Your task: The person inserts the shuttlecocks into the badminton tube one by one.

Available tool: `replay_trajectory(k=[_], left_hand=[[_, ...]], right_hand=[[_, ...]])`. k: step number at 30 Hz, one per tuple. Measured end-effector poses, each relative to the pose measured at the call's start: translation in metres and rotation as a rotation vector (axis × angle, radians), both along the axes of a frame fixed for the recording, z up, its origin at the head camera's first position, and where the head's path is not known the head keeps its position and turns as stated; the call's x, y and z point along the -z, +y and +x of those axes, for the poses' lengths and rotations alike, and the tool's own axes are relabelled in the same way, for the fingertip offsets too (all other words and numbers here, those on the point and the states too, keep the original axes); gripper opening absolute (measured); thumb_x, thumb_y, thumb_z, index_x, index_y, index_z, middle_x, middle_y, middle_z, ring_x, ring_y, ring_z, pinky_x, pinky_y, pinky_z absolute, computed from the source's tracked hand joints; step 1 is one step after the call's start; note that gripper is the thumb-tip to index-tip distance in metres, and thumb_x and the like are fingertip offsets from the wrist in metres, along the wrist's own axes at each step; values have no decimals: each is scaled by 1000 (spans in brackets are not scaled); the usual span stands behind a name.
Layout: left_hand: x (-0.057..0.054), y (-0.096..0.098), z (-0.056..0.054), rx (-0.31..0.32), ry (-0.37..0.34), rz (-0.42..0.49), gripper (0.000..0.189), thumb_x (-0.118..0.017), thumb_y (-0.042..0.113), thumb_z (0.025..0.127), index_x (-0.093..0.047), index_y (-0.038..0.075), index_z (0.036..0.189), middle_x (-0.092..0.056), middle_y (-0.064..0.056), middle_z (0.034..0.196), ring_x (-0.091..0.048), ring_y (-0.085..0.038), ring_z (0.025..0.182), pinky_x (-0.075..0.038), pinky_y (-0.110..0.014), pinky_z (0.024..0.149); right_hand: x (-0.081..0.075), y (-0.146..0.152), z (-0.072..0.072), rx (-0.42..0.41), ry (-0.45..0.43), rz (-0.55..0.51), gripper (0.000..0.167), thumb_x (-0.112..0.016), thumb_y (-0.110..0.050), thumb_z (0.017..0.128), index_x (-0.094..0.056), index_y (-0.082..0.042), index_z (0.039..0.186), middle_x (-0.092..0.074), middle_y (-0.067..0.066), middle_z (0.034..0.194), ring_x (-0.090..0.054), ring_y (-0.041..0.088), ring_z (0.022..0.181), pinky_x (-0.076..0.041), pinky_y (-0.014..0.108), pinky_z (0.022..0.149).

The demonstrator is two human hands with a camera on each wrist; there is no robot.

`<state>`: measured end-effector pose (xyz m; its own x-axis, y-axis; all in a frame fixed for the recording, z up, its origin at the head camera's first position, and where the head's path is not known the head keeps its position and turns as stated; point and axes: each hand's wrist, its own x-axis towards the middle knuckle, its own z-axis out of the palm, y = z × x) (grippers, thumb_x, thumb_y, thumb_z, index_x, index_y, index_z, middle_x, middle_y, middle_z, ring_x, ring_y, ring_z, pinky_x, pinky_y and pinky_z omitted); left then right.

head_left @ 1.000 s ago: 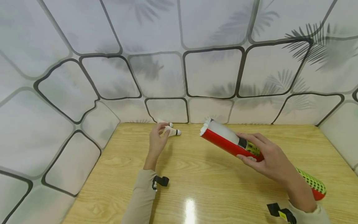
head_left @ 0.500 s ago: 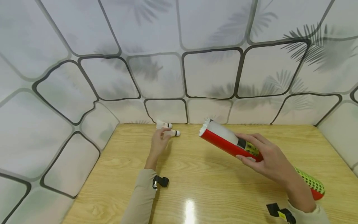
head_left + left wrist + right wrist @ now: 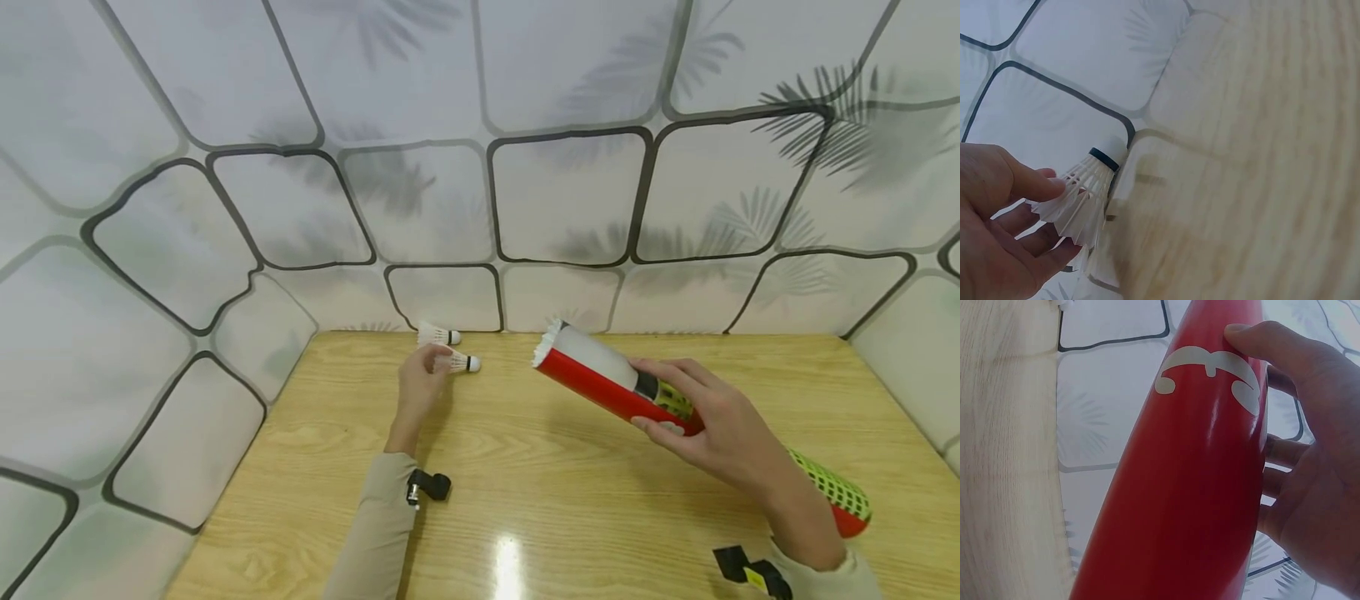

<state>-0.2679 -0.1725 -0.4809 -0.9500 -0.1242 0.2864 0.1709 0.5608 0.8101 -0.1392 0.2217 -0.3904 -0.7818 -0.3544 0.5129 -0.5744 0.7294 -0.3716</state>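
Note:
In the head view my left hand is near the back edge of the table, holding a white shuttlecock by its feathered skirt. Seen from the left wrist, the thumb lies on the skirt of the shuttlecock with fingers behind it, and the cork points away from the palm. Another shuttlecock lies just behind, against the wall. My right hand grips a long red, white and yellow-green shuttlecock tube, tilted with its left end higher. White feather tips show at that end.
The light wooden table meets a patterned cloth wall at the back and sides. The lower end of the tube extends behind the right forearm toward the right. Dark wrist camera mounts sit on both wrists.
My left hand has drawn slightly toward me and left with the front shuttlecock, and the rear shuttlecock now shows uncovered. The right hand and tube have barely moved.

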Motion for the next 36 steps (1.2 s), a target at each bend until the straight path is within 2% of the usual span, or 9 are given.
replay_trajectory(k=[2,6,10,12,15,19,23,26,36], left_hand=[[-2,-1,0,5,20,20,17,-69,-2,88,-75,3,103,-66,-11,82,-55,-20,70,-43,-28,63],[-5,-2,0,28,68,58,16,-70,-2,88,-75,2,102,-74,-17,102,-71,-30,85,-55,-35,70],[-9,-2,2,49,79,56,14,-71,0,89,-75,1,103,-74,-20,109,-73,-37,94,-59,-46,78],[-12,-2,3,53,80,46,14,-72,2,90,-75,2,104,-74,-19,108,-72,-36,94,-59,-44,78],[-16,0,5,60,83,41,14,-72,2,91,-74,3,104,-74,-18,99,-69,-27,78,-54,-32,64],[-26,2,9,67,114,56,14,-73,-1,90,-74,2,104,-74,-17,94,-59,-18,68,-44,-22,57],[-39,5,15,91,177,97,14,-72,-5,89,-73,-2,103,-74,-19,99,-70,-26,78,-49,-20,63],[-50,7,19,112,217,138,14,-71,-7,90,-72,-4,104,-74,-20,98,-72,-33,83,-51,-20,67],[-84,11,37,118,268,193,17,-70,-9,91,-73,-4,107,-74,-21,106,-72,-33,91,-57,-31,81]], right_hand=[[0,0,0,0,3,0,73,-91,-17,77,-60,-23,143,-61,3,123,-59,18,93,-57,38,68],[-1,0,1,1,9,0,73,-91,-17,76,-60,-22,142,-61,3,123,-59,18,93,-57,37,68],[-1,0,1,1,10,-4,73,-91,-17,76,-60,-22,142,-62,2,123,-59,17,92,-57,36,67],[0,0,1,3,9,-6,73,-91,-17,76,-60,-23,142,-62,2,123,-59,17,92,-57,36,67],[-1,1,1,7,5,-8,73,-91,-17,77,-60,-24,143,-61,2,123,-59,18,93,-57,37,67],[-2,0,1,8,0,-10,74,-91,-17,77,-59,-24,143,-61,3,124,-59,19,94,-58,37,67],[-3,0,1,7,5,-13,74,-91,-17,77,-59,-24,143,-62,3,124,-59,19,92,-57,36,66],[-3,0,1,10,4,-14,75,-91,-16,77,-59,-25,144,-62,4,124,-59,19,92,-57,36,65],[-2,-1,2,4,-4,-12,76,-91,-16,77,-58,-25,145,-61,4,125,-59,20,93,-57,37,67]])
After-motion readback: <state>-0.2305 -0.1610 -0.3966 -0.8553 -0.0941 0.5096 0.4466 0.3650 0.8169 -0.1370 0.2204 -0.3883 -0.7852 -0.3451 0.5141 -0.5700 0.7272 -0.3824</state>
